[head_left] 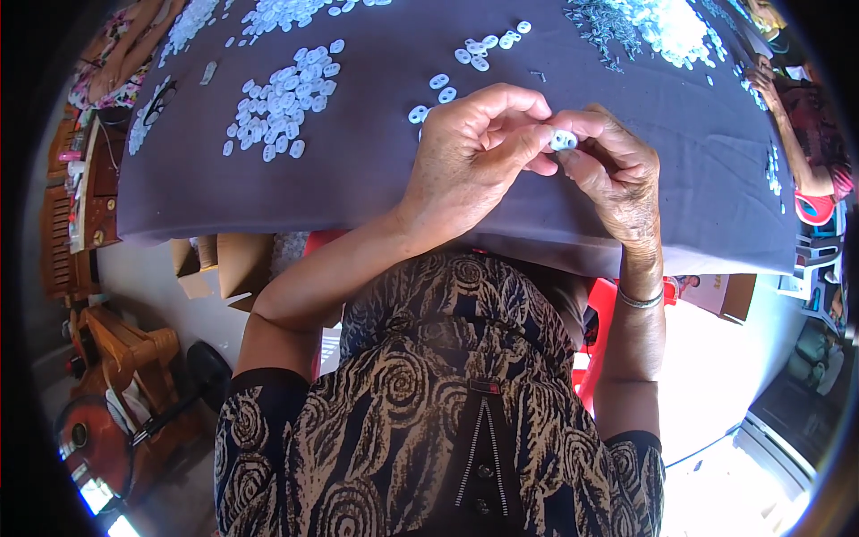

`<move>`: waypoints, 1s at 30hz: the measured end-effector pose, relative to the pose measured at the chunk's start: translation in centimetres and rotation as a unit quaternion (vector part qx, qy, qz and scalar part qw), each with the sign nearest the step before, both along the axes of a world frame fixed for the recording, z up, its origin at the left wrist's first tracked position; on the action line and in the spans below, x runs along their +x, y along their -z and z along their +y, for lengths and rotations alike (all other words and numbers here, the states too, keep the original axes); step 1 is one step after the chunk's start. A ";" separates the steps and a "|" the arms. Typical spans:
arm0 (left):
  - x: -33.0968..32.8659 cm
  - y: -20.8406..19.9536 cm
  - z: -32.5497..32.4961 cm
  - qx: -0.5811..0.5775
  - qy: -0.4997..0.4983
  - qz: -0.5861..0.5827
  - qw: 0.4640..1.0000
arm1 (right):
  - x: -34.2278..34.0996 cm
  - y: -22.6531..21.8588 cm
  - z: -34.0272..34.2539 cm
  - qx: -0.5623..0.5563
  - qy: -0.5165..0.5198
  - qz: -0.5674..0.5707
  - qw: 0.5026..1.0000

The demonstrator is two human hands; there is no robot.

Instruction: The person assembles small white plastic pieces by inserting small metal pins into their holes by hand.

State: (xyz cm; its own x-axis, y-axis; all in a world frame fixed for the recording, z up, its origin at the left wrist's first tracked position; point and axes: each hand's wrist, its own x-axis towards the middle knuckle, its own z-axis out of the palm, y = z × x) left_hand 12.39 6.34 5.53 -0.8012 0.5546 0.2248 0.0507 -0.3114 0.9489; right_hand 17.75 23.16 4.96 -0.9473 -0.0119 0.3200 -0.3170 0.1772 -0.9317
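A small white oval plastic piece with two holes [562, 140] is held up above the near part of the cloth-covered table. My right hand [622, 174] pinches it between thumb and forefinger. From the other side, my left hand [461, 161] meets it, thumb and fingers closed in a pinch at the piece's left edge. Whatever sits between those left fingertips is hidden. Just beyond my left hand lie several loose white pieces of the same kind [446, 94], one partly covered by the hand. A single small screw [537, 75] rests on the cloth past my fingertips.
A heap of white pieces [291, 97] lies on the dark cloth [358, 170] to the left. Small metal screws [601, 29] and a brighter white heap [671, 34] are at the far right. Other people's arms [792, 134] show at both sides. Cardboard boxes [242, 264] stand below the table.
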 end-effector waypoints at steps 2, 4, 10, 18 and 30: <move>-0.1 0.0 -0.1 -0.001 0.000 -0.002 1.000 | 0.0 0.0 -0.1 -0.013 -0.002 -0.004 1.000; -0.1 0.1 -0.1 -0.003 0.000 -0.005 1.000 | 0.1 -0.2 -0.1 -0.022 -0.006 -0.022 1.000; -0.4 0.3 -0.1 0.011 0.000 -0.034 0.999 | 0.1 -0.1 -0.1 -0.059 0.000 -0.080 0.995; -0.6 0.2 -0.3 -0.020 0.003 -0.080 0.997 | -0.3 0.5 -0.2 -0.161 -0.021 -0.122 0.979; -0.9 0.4 -0.3 -0.024 0.008 -0.086 0.996 | -0.3 0.4 -0.5 -0.176 -0.026 -0.151 0.972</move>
